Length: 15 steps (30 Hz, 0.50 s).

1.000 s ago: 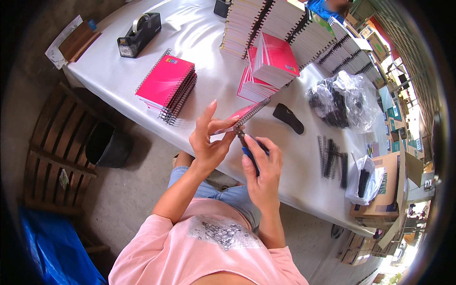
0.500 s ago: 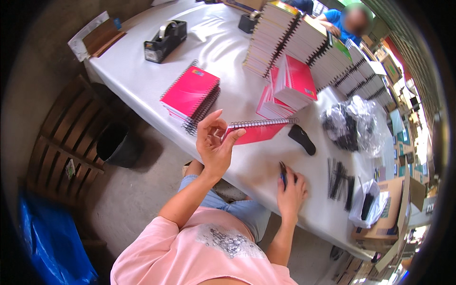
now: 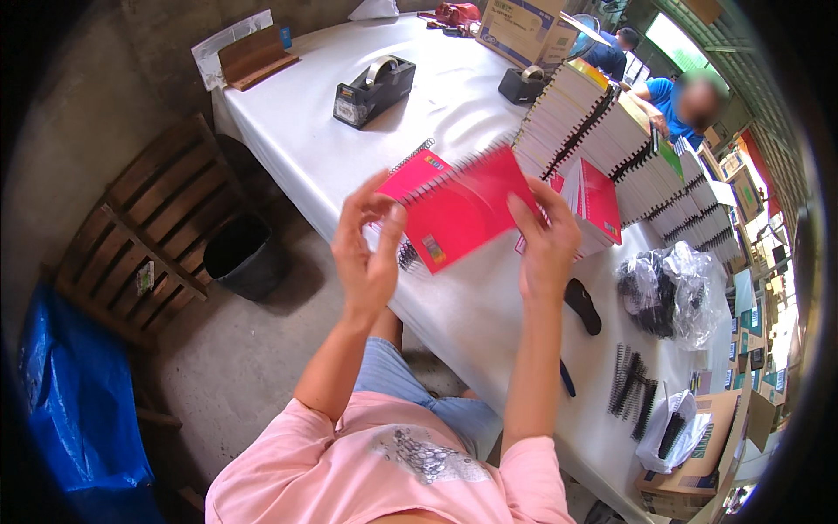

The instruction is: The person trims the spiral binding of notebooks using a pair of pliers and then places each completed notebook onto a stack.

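Observation:
Between my two hands a red spiral-bound notebook [image 3: 476, 214] is held up over the table, tilted, its coil along the upper left edge. My left hand [image 3: 368, 240] grips its left side. My right hand [image 3: 548, 234] pinches the right edge, thumb on the cover. Behind it, partly hidden, lies a stack of red notebooks [image 3: 417, 171]. More red notebooks [image 3: 601, 203] stand to the right. Beside my right forearm, the dark blue handle of a hand tool [image 3: 567, 379] shows on the table. A black, sole-shaped object [image 3: 582, 307] lies close by.
Tall stacks of spiral-bound books [image 3: 563, 118] line the far right. Black plastic coils [image 3: 630, 384], a clear plastic bag [image 3: 676, 293] and a cardboard box [image 3: 711, 437] are at right. Tape dispensers [image 3: 375, 92] stand farther back. A black bin [image 3: 240, 258] is left of the table.
My right hand has let go of the dark hand tool and taken the notebook's right edge. The notebook has been raised and turned so its red cover faces up. The view has shifted.

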### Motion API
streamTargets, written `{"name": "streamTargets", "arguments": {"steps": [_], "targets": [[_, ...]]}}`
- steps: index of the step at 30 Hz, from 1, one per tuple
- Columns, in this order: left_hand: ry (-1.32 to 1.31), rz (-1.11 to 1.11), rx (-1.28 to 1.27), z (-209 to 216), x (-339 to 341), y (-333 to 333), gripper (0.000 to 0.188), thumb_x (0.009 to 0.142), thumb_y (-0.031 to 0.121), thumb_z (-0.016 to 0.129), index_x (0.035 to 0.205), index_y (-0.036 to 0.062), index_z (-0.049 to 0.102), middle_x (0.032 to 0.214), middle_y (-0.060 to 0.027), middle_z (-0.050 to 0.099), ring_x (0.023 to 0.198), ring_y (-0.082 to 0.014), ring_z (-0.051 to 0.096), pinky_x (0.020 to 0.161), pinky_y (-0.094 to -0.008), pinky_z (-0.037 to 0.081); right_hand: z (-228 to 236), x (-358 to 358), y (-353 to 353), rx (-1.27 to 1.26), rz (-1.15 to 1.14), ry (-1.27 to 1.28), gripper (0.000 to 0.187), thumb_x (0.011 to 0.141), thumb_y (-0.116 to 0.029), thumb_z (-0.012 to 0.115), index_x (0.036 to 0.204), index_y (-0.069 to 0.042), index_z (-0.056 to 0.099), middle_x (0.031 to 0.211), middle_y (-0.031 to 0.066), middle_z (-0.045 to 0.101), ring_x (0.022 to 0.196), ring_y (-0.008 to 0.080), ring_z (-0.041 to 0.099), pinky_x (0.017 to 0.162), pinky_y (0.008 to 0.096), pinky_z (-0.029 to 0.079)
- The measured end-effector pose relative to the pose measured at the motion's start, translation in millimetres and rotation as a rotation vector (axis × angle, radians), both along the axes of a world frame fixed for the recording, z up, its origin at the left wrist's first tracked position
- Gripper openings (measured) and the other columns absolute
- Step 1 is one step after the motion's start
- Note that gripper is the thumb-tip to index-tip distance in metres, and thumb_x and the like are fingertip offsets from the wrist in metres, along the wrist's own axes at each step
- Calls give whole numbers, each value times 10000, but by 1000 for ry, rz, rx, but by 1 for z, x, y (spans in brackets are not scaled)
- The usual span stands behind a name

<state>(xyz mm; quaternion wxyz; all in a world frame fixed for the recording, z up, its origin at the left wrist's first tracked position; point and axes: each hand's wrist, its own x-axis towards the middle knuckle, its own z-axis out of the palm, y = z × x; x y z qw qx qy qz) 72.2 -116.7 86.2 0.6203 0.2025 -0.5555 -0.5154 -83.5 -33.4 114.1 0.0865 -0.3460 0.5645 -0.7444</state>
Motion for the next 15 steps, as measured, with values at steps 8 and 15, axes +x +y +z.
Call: {"name": "streamTargets", "arguments": {"steps": [8, 15], "targets": [[-411, 275, -77, -57, -10, -65, 321, 923, 253, 440, 1068, 43, 633, 1004, -153, 543, 937, -237, 493, 882, -341, 369, -44, -34, -81, 506, 28, 541, 346, 847, -304, 651, 1015, -2, 673, 1079, 112, 611, 980, 171, 555, 861, 307, 438], [47, 164, 210, -69, -53, -71, 504, 964, 345, 341, 1003, -75, 616, 966, -150, 610, 885, -203, 559, 842, -319, 422, -86, -15, -116, 118, 67, -143, 527, 951, -428, 440, 983, 54, 650, 974, 121, 649, 893, 165, 589, 848, 274, 448]]}}
